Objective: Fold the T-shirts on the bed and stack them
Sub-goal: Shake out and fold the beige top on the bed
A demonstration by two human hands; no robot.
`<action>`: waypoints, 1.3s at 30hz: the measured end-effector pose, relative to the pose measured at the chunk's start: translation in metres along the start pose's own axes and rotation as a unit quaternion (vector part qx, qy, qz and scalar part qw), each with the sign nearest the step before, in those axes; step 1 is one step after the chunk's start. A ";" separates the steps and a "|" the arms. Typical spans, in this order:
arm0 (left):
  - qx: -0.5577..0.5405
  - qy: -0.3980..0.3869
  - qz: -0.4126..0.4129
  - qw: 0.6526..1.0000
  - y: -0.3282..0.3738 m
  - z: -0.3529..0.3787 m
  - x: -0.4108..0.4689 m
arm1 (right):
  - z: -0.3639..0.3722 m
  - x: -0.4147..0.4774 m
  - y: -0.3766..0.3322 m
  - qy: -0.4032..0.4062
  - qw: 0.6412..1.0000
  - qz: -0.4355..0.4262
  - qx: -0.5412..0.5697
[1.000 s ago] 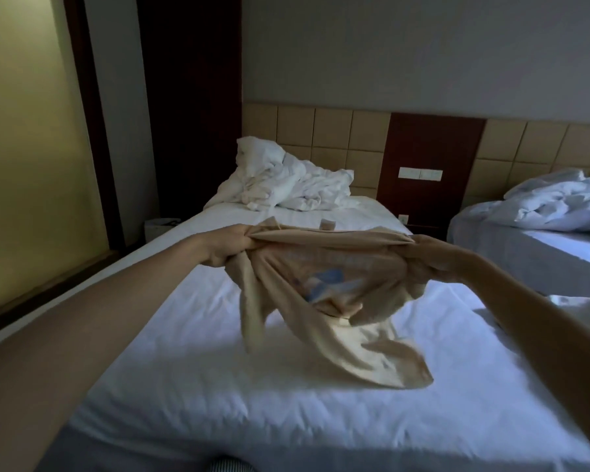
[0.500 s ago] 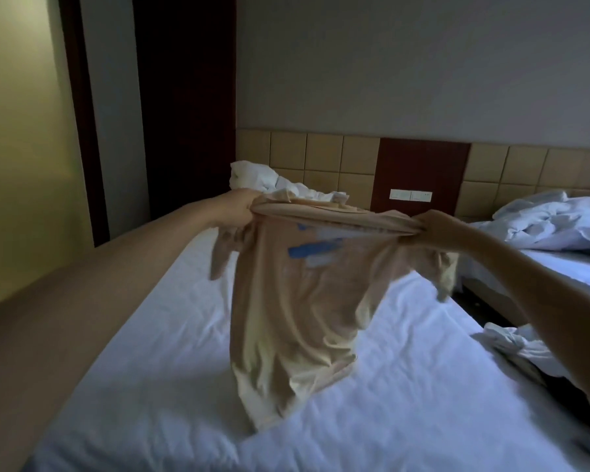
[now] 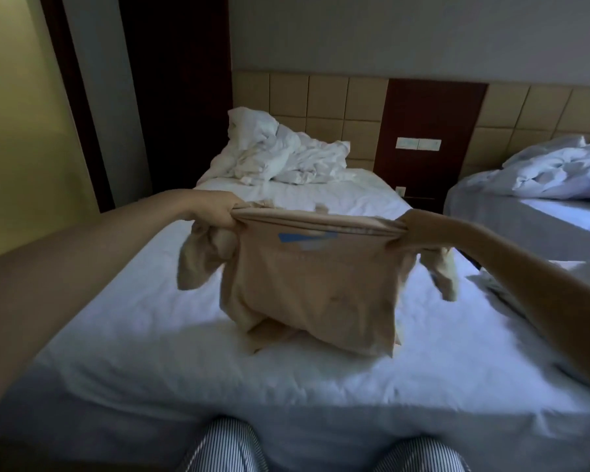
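Over the middle of the bed [image 3: 143,335], the beige T-shirt [image 3: 314,291] has been shaken out of its crumple and hangs stretched between left hand [image 3: 218,212] and right hand [image 3: 412,229], each gripping a shoulder, hem pooled on the bed. Laying it flat looks next. Its blue chest print [image 3: 307,237] is too blurred to read.

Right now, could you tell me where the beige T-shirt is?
In the head view, the T-shirt hangs centre frame, stretched between left hand and right hand, hem touching the bed.
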State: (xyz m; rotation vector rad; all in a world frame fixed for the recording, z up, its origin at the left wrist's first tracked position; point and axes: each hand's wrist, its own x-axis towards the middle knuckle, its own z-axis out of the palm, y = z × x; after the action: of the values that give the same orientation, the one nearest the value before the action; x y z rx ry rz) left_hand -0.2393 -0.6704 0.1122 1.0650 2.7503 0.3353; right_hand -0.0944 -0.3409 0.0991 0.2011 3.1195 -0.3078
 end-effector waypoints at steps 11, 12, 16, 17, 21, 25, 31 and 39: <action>0.006 -0.042 -0.026 0.999 -0.004 -0.003 -0.023 | 0.001 -0.012 0.004 -0.058 0.967 -0.040 0.244; 0.030 -0.053 -0.031 0.998 -0.004 -0.003 -0.022 | 0.000 -0.011 0.003 -0.062 0.984 -0.040 0.161; 0.040 -0.075 -0.048 0.995 -0.001 0.007 -0.014 | 0.006 -0.004 0.004 -0.105 0.994 0.007 -0.020; 0.024 -0.091 -0.054 0.994 -0.001 0.010 -0.013 | 0.010 -0.005 0.005 -0.097 0.995 0.009 -0.014; -0.082 -0.154 -0.086 0.981 -0.009 0.028 -0.004 | 0.027 -0.006 0.013 -0.052 0.986 -0.003 0.159; -0.141 -0.207 -0.074 0.965 -0.017 0.037 0.013 | 0.043 0.006 0.026 -0.101 0.967 0.001 0.232; 0.048 -0.153 -0.075 0.984 -0.031 0.061 0.077 | 0.065 0.070 0.039 -0.059 0.998 0.006 -0.023; 0.203 0.208 -0.032 0.956 -0.039 -0.011 0.174 | 0.006 0.175 0.056 0.272 0.938 0.020 -0.214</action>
State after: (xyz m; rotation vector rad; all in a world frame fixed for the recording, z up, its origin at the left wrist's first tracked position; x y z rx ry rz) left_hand -0.3943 -0.5820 0.0983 1.0914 3.3249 -0.0278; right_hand -0.2611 -0.2654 0.0800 0.4034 3.5952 0.5200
